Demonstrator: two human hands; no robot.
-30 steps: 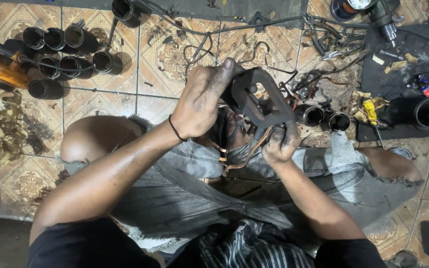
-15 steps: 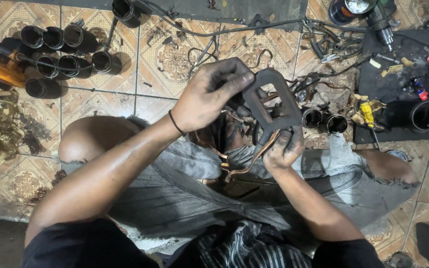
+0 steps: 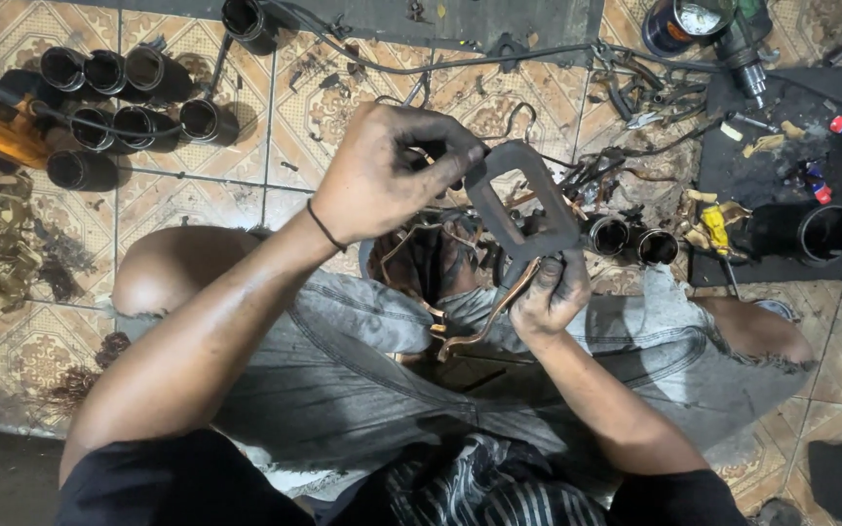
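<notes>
Both our hands grip one dark metal frame (image 3: 518,205) above our lap: left hand (image 3: 382,170) closed around its top, right hand (image 3: 550,292) pinching its bottom plus copper strips (image 3: 484,321). Greasy fingers could slip, dropping it onto the tiled floor (image 3: 275,127).

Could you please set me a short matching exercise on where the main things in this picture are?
Things:
1. dark metal frame
2. open tin
3. black tubes
4. copper strip

Places:
A. top left on the tiles
B. between both hands
C. under the right hand, over the lap
D. top right on the floor

Pairs: 1-B, 2-D, 3-A, 4-C. The left hand grips the frame's top.
</notes>
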